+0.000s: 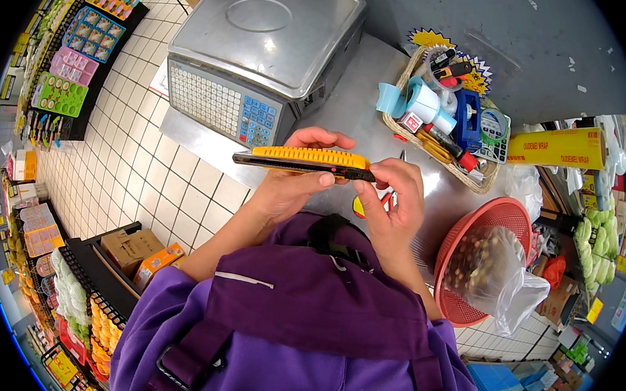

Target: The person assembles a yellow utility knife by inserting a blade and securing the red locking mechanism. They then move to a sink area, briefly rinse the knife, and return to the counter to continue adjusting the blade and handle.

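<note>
A yellow and black box cutter (311,157) lies level in front of my chest, held between both hands. My left hand (292,187) is closed round its middle, with the thumb along the near side and the fingers behind. At the box cutter's right end, my right hand (399,203) grips it between thumb and fingers. Whether any blade sticks out at the left tip is too small to tell. Below my right hand, on the steel counter (338,115), lies a partly hidden tool with red and yellow parts (359,206).
A weighing scale (265,34) with a keypad stands ahead to the left. At the right, a wicker basket (464,178) holds label rolls, tape and markers. A yellow wrap box (557,147) lies beyond it. Nearer is a red plastic basket (447,256) with a clear bag (486,265).
</note>
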A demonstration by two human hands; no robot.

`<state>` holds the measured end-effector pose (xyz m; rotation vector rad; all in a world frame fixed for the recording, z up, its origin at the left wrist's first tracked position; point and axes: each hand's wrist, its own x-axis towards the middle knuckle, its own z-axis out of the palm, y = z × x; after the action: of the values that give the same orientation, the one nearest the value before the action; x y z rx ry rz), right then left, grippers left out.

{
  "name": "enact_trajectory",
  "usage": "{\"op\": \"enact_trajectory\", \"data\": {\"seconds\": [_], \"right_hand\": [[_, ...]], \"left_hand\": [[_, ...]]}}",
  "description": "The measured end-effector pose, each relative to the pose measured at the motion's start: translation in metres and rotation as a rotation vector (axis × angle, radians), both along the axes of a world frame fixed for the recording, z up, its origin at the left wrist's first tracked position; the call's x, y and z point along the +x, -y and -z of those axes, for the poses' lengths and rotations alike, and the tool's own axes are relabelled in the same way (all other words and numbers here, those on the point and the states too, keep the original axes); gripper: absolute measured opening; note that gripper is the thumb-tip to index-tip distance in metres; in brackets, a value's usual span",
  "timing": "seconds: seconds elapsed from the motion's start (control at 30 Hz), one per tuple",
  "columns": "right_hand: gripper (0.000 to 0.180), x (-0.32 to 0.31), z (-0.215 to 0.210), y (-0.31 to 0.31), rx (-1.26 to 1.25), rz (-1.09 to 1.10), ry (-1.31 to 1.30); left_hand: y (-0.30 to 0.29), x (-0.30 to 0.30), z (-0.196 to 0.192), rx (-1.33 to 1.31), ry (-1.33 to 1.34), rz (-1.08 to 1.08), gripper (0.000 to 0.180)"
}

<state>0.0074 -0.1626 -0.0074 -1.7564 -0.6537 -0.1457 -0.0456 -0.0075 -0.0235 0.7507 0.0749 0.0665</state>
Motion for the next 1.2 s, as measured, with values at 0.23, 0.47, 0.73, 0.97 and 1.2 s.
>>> {"op": "enact_trajectory", "data": {"seconds": [0.23,0.47,0.73,0.97,1.2], "right_hand": [[0.027,0.002,0.001,0.001,-0.03,-0.008,0.077],[0.019,-0.001,0.0,0.003,0.18,-0.052,-0.39],[0.014,0.005,-0.001,0.011,0.353,-0.131,-0.893],[0.014,0.009,-0.004,0.01,0.261,-0.139,-0.949],[0.013,0.004,0.003,0.009,0.16,-0.154,-0.541]], "left_hand": [[0.004,0.0,0.001,0.056,-0.031,0.009,0.046],[0.002,0.002,0.0,0.164,0.029,-0.029,0.049],[-0.004,0.001,-0.003,0.18,0.022,0.009,0.045],[-0.008,0.0,-0.003,0.24,0.027,0.012,0.043],[-0.009,0.002,-0.002,0.197,0.038,0.032,0.04]]}}
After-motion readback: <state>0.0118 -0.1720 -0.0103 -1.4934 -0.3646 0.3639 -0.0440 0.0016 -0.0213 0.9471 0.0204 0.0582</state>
